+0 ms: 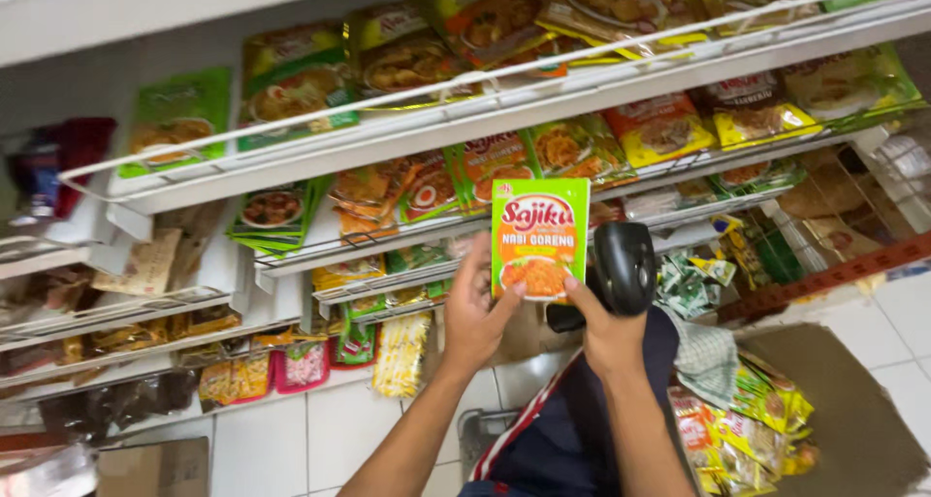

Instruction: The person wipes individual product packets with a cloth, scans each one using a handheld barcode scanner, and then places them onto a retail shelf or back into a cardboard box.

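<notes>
- Two hands are seen, left (472, 318) and right (603, 330).
- One green seasoning packet (539, 237) is held up.
- One black scanner (624, 267) is counted.
- One checked cloth (706, 359) is spotted.
- Four tilted wire shelves (543, 104) can be made out, roughly.
- One cardboard box (155, 468) is seen on the floor.
- Hanging packets are too many and too blurred to be counted properly.

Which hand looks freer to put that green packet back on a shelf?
Probably the left hand: it grips the green packet by its lower edge. The right hand also holds a black scanner and only touches the packet's corner.
</notes>
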